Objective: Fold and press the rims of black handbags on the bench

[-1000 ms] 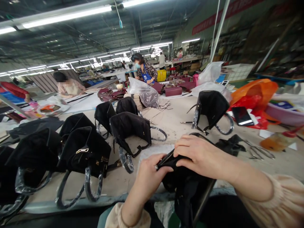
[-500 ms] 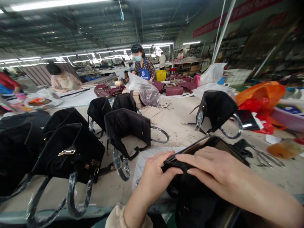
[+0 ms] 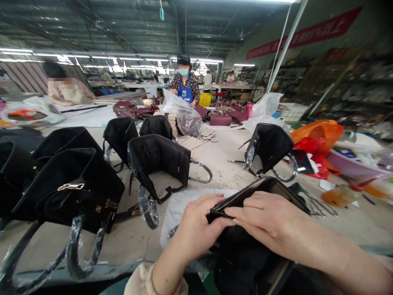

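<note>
A black handbag (image 3: pixel 242 254) lies at the table's front edge, its upper rim turned toward me. My left hand (image 3: pixel 201 225) pinches the rim's near left corner, thumb below and fingers on top. Close beside it, my right hand (image 3: pixel 267 221) grips the same rim between thumb and fingers. The fingertips of both hands almost meet. The bag's lower part hangs in shadow below my right wrist. Just left of the hands stands another black handbag (image 3: pixel 159 159) with a plastic-wrapped handle.
Several black bags crowd the left, one with a gold clasp (image 3: pixel 71 187). Another black bag (image 3: pixel 268 147) stands at the back right. Scissors (image 3: pixel 319 205), an orange bottle (image 3: pixel 340 196) and a purple basin (image 3: pixel 356 164) are at the right. Across the table a person in a blue apron (image 3: pixel 185 93) stands.
My right hand's fingertips have slid slightly left along the rim, nearer my left thumb. The camera has turned a little, shifting the scene. Both hands keep their grip.
</note>
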`<state>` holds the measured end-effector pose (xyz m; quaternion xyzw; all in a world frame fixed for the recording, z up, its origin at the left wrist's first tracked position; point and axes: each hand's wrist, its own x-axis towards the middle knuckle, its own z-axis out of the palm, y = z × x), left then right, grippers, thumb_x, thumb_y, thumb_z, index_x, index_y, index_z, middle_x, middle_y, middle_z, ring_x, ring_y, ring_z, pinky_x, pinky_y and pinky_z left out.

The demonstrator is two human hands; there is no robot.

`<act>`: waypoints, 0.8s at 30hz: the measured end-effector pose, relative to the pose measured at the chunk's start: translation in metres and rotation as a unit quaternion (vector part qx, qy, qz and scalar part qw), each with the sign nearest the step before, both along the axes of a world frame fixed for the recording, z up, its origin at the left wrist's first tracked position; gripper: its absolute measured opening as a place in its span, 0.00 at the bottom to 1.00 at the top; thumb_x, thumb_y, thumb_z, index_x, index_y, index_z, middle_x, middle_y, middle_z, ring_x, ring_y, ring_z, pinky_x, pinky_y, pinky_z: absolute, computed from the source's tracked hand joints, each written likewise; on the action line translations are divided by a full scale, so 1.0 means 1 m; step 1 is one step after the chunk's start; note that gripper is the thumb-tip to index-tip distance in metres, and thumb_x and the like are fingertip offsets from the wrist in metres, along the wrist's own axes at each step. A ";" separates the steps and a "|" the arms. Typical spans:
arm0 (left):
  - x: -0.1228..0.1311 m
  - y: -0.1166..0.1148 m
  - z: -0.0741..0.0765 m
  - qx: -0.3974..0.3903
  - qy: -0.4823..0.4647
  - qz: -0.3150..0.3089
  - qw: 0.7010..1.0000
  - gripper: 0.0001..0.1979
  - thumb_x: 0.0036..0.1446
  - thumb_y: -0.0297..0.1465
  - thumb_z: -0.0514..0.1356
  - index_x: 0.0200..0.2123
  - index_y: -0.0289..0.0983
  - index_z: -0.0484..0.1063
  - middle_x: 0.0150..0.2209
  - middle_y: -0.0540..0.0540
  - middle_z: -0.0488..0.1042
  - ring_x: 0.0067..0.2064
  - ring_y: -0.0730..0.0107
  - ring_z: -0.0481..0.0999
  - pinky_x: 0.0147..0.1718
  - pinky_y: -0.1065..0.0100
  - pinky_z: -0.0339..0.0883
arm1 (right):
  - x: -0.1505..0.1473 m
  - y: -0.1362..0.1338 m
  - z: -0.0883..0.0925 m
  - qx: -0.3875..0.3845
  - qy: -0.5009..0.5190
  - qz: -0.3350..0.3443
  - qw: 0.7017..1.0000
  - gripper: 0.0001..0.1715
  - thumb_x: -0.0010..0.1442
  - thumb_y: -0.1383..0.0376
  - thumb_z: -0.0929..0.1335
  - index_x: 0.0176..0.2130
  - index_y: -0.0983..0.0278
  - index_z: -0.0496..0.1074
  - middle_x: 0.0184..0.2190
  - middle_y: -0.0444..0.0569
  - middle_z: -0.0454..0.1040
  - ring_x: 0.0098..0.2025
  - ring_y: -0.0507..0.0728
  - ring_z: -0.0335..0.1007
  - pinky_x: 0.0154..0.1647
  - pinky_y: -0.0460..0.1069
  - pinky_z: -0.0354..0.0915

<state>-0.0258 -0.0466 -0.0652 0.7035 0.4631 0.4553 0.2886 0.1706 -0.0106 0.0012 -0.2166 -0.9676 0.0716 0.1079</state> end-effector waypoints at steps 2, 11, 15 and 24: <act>-0.001 -0.001 0.002 0.000 0.005 -0.011 1.000 0.13 0.54 0.36 0.65 0.44 0.41 0.77 0.50 0.46 0.77 0.53 0.62 0.74 0.55 0.65 0.65 | 0.000 0.003 0.000 -0.009 0.010 0.004 1.000 0.15 0.66 0.67 0.61 0.47 0.60 0.73 0.33 0.46 0.75 0.35 0.53 0.69 0.37 0.48 0.62; -0.007 0.000 0.006 0.008 -0.029 -0.044 0.999 0.12 0.59 0.33 0.61 0.47 0.41 0.76 0.48 0.47 0.78 0.50 0.65 0.76 0.53 0.66 0.68 | -0.004 0.015 -0.003 -0.027 0.025 0.001 0.999 0.15 0.67 0.67 0.60 0.39 0.60 0.76 0.30 0.45 0.75 0.32 0.50 0.69 0.33 0.46 0.60; -0.005 0.000 0.002 0.016 -0.031 -0.034 0.999 0.11 0.59 0.31 0.61 0.45 0.41 0.77 0.48 0.49 0.78 0.50 0.68 0.76 0.52 0.71 0.67 | -0.005 0.015 -0.004 -0.020 0.028 -0.026 0.999 0.14 0.66 0.66 0.61 0.35 0.61 0.75 0.27 0.44 0.73 0.29 0.50 0.67 0.30 0.47 0.58; -0.001 -0.002 -0.005 0.048 -0.022 -0.007 0.999 0.12 0.59 0.28 0.60 0.47 0.41 0.77 0.47 0.49 0.78 0.49 0.70 0.77 0.51 0.72 0.69 | -0.005 0.010 -0.005 -0.033 -0.009 -0.102 0.994 0.13 0.64 0.66 0.62 0.34 0.60 0.74 0.28 0.44 0.74 0.31 0.52 0.69 0.34 0.48 0.59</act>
